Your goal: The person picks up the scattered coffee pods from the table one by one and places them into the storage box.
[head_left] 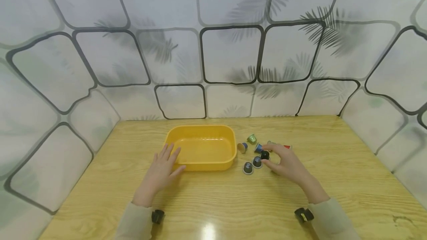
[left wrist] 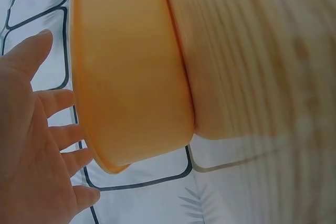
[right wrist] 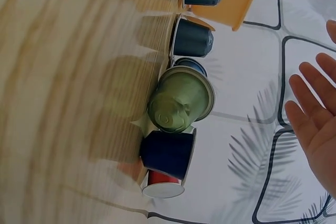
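A black coffee capsule point(head_left: 265, 155) is pinched between the thumb and index finger of my right hand point(head_left: 289, 163). In the right wrist view, my right hand point(right wrist: 317, 124) is only partly in frame, and the black capsule is not visible there. Two dark grey capsules point(head_left: 248, 168) stand rim-down beside the pinched one. My left hand point(head_left: 161, 171) spreads its fingers at the near left rim of a yellow tub point(head_left: 208, 166). In the left wrist view, the fingers of my left hand point(left wrist: 47, 156) reach the rim of the tub point(left wrist: 131, 66); firm contact cannot be told.
A light green capsule point(head_left: 251, 139), a blue-and-tan capsule point(head_left: 242, 147) and a blue capsule point(head_left: 258, 148) lie right of the tub. Another green capsule point(right wrist: 181, 98), a navy one point(right wrist: 168, 153) and a red one point(right wrist: 161, 182) lie below my right hand. A patterned cloth wall point(head_left: 230, 99) borders the wooden table point(head_left: 213, 192).
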Demonstrator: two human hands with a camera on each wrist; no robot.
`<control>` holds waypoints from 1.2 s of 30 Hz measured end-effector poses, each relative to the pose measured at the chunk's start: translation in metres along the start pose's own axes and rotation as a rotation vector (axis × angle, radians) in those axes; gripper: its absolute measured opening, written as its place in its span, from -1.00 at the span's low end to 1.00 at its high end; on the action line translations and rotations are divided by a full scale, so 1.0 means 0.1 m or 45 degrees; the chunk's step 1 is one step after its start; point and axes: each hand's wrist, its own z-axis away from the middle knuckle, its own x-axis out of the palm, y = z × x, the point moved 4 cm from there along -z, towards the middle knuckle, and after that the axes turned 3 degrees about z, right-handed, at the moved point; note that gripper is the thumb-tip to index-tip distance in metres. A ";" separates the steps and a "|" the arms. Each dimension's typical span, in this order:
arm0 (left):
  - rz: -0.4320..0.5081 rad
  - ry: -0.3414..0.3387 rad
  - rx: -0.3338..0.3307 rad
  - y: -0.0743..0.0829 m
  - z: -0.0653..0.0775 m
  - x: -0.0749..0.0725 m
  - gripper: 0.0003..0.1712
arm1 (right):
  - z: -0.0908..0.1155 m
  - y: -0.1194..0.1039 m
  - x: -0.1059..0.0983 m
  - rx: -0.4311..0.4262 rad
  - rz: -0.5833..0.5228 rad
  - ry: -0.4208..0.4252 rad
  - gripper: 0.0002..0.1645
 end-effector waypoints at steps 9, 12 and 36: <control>-0.003 -0.061 -0.036 -0.02 0.02 0.03 -0.25 | -0.01 0.08 -0.01 0.022 0.002 -0.004 -0.56; -0.007 -0.088 -0.047 -0.02 0.02 0.05 -0.25 | -0.01 0.12 -0.01 0.072 0.000 -0.021 -0.57; 0.004 -0.155 -0.082 -0.03 0.05 0.05 -0.25 | 0.02 0.51 -0.08 0.205 0.011 -0.095 -0.58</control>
